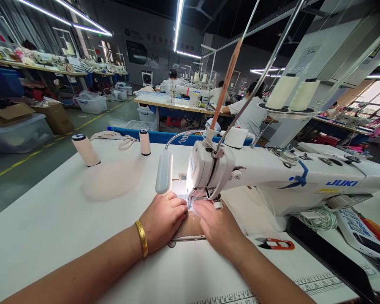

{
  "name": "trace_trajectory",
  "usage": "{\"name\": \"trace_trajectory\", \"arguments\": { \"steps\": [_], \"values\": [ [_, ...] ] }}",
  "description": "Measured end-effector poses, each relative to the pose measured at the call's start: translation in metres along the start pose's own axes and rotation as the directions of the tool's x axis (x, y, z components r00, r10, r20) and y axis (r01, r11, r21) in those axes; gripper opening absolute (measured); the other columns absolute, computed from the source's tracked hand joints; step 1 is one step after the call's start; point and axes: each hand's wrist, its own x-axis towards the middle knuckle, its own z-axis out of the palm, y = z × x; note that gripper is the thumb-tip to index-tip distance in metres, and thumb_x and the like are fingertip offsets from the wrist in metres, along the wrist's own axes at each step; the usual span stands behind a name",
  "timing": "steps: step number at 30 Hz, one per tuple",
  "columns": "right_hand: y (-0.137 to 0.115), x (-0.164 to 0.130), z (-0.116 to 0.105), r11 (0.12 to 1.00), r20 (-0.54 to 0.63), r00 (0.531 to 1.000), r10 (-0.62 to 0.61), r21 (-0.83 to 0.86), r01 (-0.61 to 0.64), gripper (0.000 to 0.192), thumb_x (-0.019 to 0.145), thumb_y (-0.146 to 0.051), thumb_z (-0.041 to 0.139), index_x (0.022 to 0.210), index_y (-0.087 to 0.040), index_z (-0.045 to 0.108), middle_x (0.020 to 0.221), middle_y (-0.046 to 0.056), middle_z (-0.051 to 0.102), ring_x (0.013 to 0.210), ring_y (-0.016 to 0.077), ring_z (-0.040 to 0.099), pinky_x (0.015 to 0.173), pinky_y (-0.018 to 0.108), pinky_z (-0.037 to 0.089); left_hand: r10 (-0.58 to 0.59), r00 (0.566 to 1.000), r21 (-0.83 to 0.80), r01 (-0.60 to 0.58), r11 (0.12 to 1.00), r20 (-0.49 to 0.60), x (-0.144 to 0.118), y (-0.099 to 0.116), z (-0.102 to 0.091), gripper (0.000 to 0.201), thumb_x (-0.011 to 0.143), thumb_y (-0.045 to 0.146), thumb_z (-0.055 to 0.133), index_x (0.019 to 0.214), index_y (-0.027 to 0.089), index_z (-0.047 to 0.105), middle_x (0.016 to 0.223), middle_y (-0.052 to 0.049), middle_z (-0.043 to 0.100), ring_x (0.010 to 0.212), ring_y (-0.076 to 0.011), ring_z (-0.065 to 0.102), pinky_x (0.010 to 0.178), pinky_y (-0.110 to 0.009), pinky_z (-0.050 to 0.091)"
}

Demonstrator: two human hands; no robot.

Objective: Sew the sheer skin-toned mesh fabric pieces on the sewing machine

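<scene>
The needle area of a white sewing machine (209, 166) lies between both hands, lit by a small lamp (164, 173). My left hand (163, 219), with a gold bracelet (141, 238) on the wrist, has its fingers curled together at the left of the presser foot (191, 202). On the other side, my right hand (220, 228) presses its fingertips close to the foot. Both hold thin cream fabric at the needle, mostly hidden under the fingers. More cream fabric (251, 211) spreads beneath the machine's arm. A brownish plate (191, 226) shows between the hands.
Orange thread snips (277, 244), a long black object (331, 261) and a coiled cord (318, 218) lie at right. Two thread cones (86, 151) (145, 142) and a blurred pale patch (112, 181) are at left. A ruler strip (319, 283) runs along the front. Co-workers sit behind.
</scene>
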Motion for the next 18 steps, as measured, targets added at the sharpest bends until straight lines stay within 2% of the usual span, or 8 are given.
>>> {"name": "trace_trajectory", "arguments": {
  "steps": [3, 6, 10, 13, 15, 18],
  "values": [
    [0.000, 0.003, -0.002, 1.000, -0.018, 1.000, 0.003, -0.022, -0.004, 0.042, 0.082, -0.001, 0.051, 0.114, -0.021, 0.070, 0.124, 0.006, 0.072, 0.101, 0.0272, 0.060, 0.083, 0.037, 0.045, -0.048, 0.998, -0.058, 0.050, 0.997, 0.028, 0.002, -0.002, -0.001, 0.034, 0.101, 0.017, 0.041, 0.103, 0.020, 0.075, 0.110, -0.007, 0.077, 0.098, -0.0288, 0.064, 0.086, -0.044, 0.045],
    [0.000, 0.007, -0.004, 1.000, -0.009, 1.000, 0.019, -0.005, -0.019, 0.044, 0.084, 0.000, 0.050, 0.115, -0.022, 0.071, 0.123, 0.006, 0.072, 0.107, 0.0276, 0.060, 0.086, 0.037, 0.046, -0.213, 0.975, -0.217, 0.223, 0.950, 0.069, 0.010, -0.009, -0.004, 0.028, 0.097, 0.021, 0.047, 0.098, 0.021, 0.074, 0.104, -0.006, 0.076, 0.097, -0.0279, 0.063, 0.086, -0.042, 0.046],
    [0.001, 0.008, -0.002, 0.999, -0.023, 1.000, 0.021, 0.037, -0.020, 0.050, 0.084, 0.001, 0.050, 0.124, -0.023, 0.069, 0.122, 0.007, 0.072, 0.113, 0.0287, 0.059, 0.091, 0.038, 0.047, -0.480, 0.875, -0.315, 0.473, 0.823, 0.057, 0.036, -0.030, -0.003, 0.014, 0.091, 0.030, 0.061, 0.087, 0.020, 0.071, 0.095, -0.007, 0.069, 0.102, -0.0310, 0.061, 0.095, -0.044, 0.046],
    [0.001, 0.008, 0.000, 0.999, -0.037, 0.999, 0.016, 0.040, -0.014, 0.048, 0.083, -0.001, 0.052, 0.122, -0.023, 0.070, 0.122, 0.008, 0.072, 0.111, 0.0284, 0.060, 0.091, 0.038, 0.048, -0.613, 0.784, -0.377, 0.598, 0.707, 0.095, 0.058, -0.043, 0.006, 0.019, 0.088, 0.035, 0.073, 0.085, 0.017, 0.069, 0.093, -0.008, 0.068, 0.099, -0.0303, 0.064, 0.092, -0.043, 0.052],
    [0.001, 0.008, 0.000, 0.999, -0.027, 0.999, 0.022, 0.049, -0.021, 0.048, 0.083, 0.000, 0.052, 0.121, -0.023, 0.070, 0.123, 0.008, 0.072, 0.110, 0.0276, 0.060, 0.090, 0.038, 0.049, -0.658, 0.737, -0.437, 0.649, 0.623, 0.156, 0.069, -0.046, 0.012, 0.023, 0.093, 0.037, 0.072, 0.101, 0.015, 0.071, 0.107, -0.008, 0.069, 0.101, -0.0266, 0.067, 0.091, -0.043, 0.057],
    [-0.001, 0.007, -0.002, 0.997, -0.017, 0.999, 0.029, 0.073, -0.028, 0.048, 0.085, 0.000, 0.050, 0.123, -0.021, 0.069, 0.127, 0.009, 0.070, 0.112, 0.0272, 0.060, 0.089, 0.037, 0.050, -0.695, 0.684, -0.562, 0.672, 0.482, 0.220, 0.076, -0.047, 0.017, 0.035, 0.100, 0.038, 0.065, 0.128, 0.017, 0.063, 0.129, -0.009, 0.065, 0.110, -0.0253, 0.067, 0.093, -0.045, 0.060]
  ]
}}
